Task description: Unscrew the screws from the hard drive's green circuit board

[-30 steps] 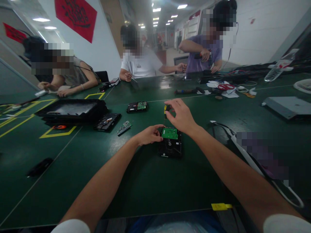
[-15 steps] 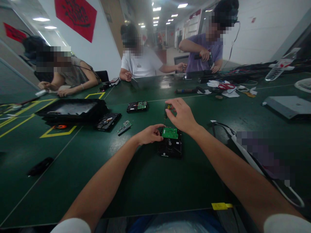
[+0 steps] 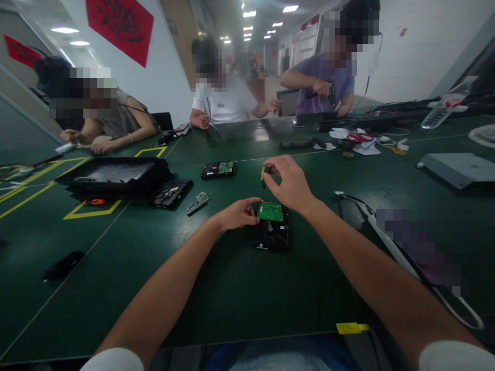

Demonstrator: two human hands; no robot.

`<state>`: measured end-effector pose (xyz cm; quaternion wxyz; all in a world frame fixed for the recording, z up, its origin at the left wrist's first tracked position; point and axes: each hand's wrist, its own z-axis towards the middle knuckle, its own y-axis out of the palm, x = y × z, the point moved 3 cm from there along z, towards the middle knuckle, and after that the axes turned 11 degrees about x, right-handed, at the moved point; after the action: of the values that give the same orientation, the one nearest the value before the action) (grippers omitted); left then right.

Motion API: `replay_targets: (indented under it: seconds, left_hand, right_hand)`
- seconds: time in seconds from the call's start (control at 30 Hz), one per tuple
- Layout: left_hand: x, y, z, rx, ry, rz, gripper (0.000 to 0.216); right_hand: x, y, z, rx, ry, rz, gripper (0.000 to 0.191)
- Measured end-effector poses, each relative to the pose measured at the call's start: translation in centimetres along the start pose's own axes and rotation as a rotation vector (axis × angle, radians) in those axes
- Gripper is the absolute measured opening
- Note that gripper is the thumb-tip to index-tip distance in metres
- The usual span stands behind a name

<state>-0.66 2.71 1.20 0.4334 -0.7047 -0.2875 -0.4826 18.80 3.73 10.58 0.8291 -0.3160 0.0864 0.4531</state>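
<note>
A black hard drive (image 3: pixel 271 232) with a green circuit board (image 3: pixel 270 211) on top lies on the green table in front of me. My left hand (image 3: pixel 236 214) rests against the drive's left far corner, fingers curled and pinched at its edge. My right hand (image 3: pixel 289 183) hovers above the drive's far end, fingertips pinched on the yellow-and-black handle of a small screwdriver (image 3: pixel 263 176) that stands upright, its tip down by the circuit board's far left corner.
A second drive (image 3: pixel 218 169), a loose circuit board (image 3: pixel 197 202), an opened drive (image 3: pixel 171 193) and a black tray (image 3: pixel 112 175) lie to the left. White cable (image 3: pixel 390 247) runs on my right. Three other people work at the table's far side among tools (image 3: pixel 301 145).
My right hand's fingers have shifted slightly on the screwdriver handle, which stays upright over the drive. The left hand has held still. The person at the far right moved their arms.
</note>
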Motion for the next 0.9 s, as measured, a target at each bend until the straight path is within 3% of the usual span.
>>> replay_targets:
  seconds: [0.2, 0.9]
  left_hand:
    - [-0.02, 0.01, -0.03, 0.006, -0.002, 0.017, 0.084]
    - [-0.06, 0.08, 0.01, 0.004, 0.002, -0.003, 0.083]
  right_hand:
    - [0.37, 0.26, -0.01, 0.012, 0.037, 0.010, 0.029]
    - [0.42, 0.36, -0.06, 0.035, 0.000, 0.027, 0.020]
